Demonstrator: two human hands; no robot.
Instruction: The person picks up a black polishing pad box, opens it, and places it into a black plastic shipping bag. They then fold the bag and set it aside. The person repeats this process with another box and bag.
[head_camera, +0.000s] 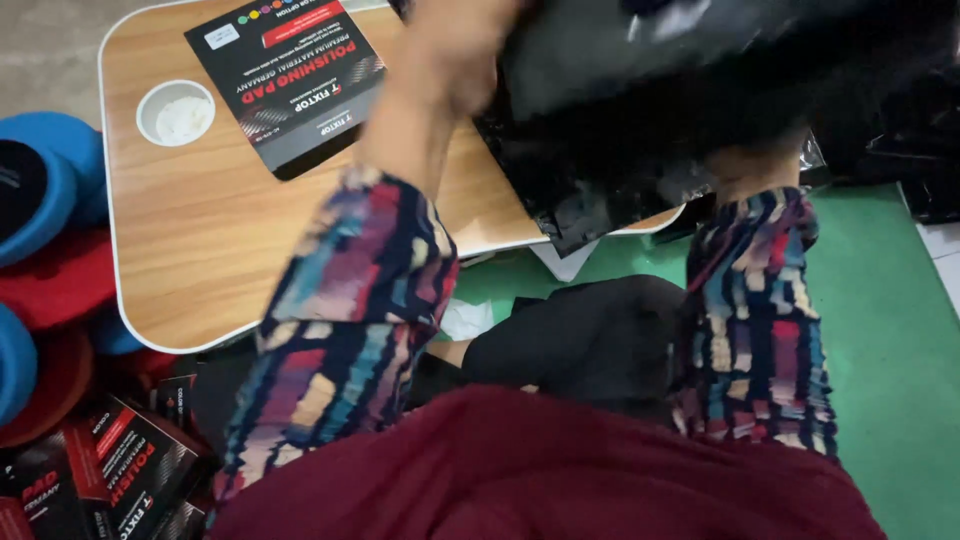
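A glossy black plastic bag (620, 130) lies across the right end of a small wooden table (200, 250). My left hand (455, 45) is blurred and rests on the bag's upper left part, seeming to grip it. My right hand is hidden under or behind the bag; only the wrist (750, 165) and its striped sleeve show. A flat black box with red print (290, 75) lies on the table to the left of my left hand.
A round white cup recess (175, 112) sits in the table's left corner. Blue and red foam pads (45, 270) are stacked at the left. Several black boxes (120, 470) lie at the bottom left. A green mat (880, 330) covers the floor on the right.
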